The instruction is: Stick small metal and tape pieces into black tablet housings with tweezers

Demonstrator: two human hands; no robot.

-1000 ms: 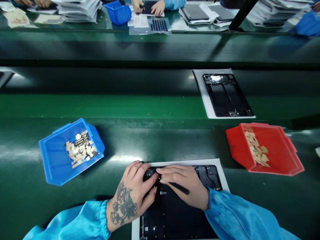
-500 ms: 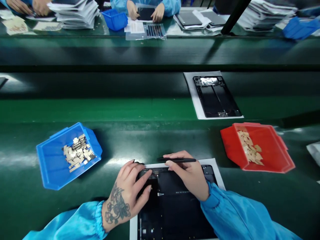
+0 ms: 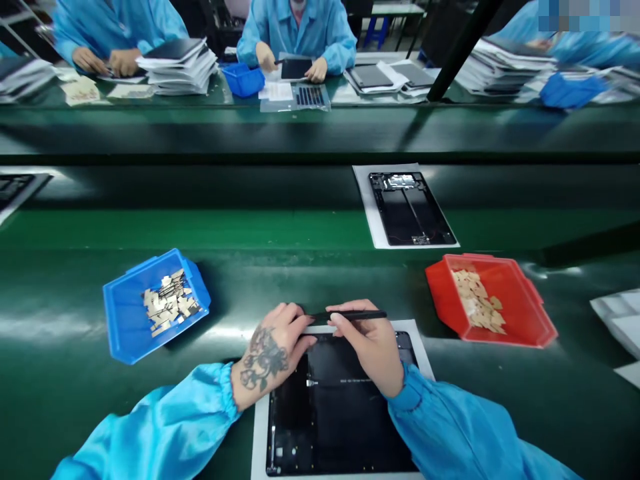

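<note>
In front of me an opened black tablet (image 3: pixel 350 413) lies on a white sheet (image 3: pixel 259 433). My right hand (image 3: pixel 367 343) is closed round slim black tweezers (image 3: pixel 363 315), held nearly level over the tablet's far edge. The tweezers' tip points left, towards the fingers of my left hand (image 3: pixel 275 350). Those left fingers are drawn together at the tablet's far left corner; what they pinch, if anything, is hidden. A blue bin (image 3: pixel 123 317) of small pale and dark pieces stands to the left. To the right, a red bin (image 3: pixel 525 313) holds small tan pieces.
Beyond the bins, another opened tablet (image 3: pixel 415 213) rests on white paper on the green belt (image 3: pixel 225 230). Part of a further device (image 3: pixel 17 190) shows at the left edge. Across the line, co-workers in blue sit among paper stacks (image 3: pixel 177 73). White packets (image 3: pixel 620 327) lie far right.
The view has tilted up, showing more of the co-workers. My left fingers, spread over the tablet's corner before, have drawn together near the tweezers' tip. My right hand keeps hold of the tweezers.
</note>
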